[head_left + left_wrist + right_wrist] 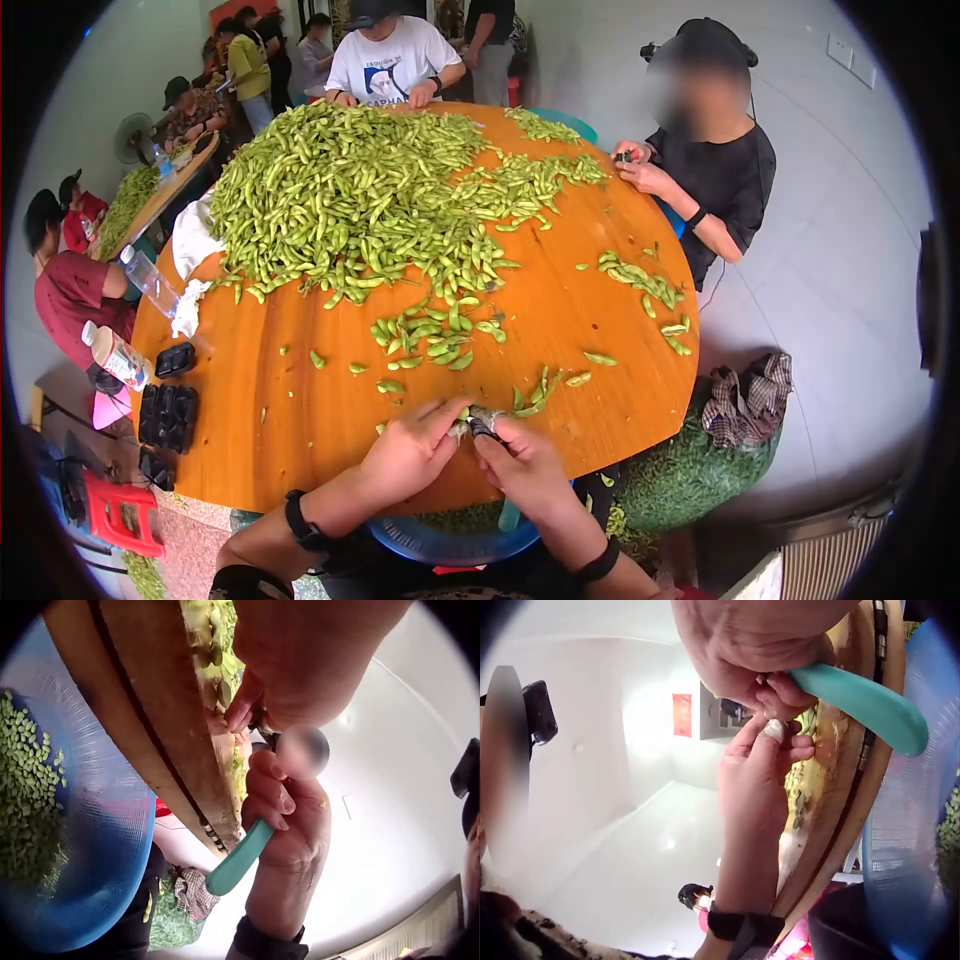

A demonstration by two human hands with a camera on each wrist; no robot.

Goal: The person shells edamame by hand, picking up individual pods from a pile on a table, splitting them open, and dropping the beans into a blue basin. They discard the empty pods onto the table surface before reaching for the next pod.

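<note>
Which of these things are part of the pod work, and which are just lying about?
In use: left hand, right hand, teal-handled tool, pinched pod, pod heap, blue basin of beans.
Lying about: water bottle, black trays, white cloth, checked cloth.

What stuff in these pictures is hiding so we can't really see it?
- Tool: every view shows only its teal handle. The right hand wraps the working end.
- Pod: in the head view, the left hand covers nearly all of it.
- Basin: in the head view, the table edge and arms hide most of it.
- Trays: in the head view, too small to tell what they are.
</note>
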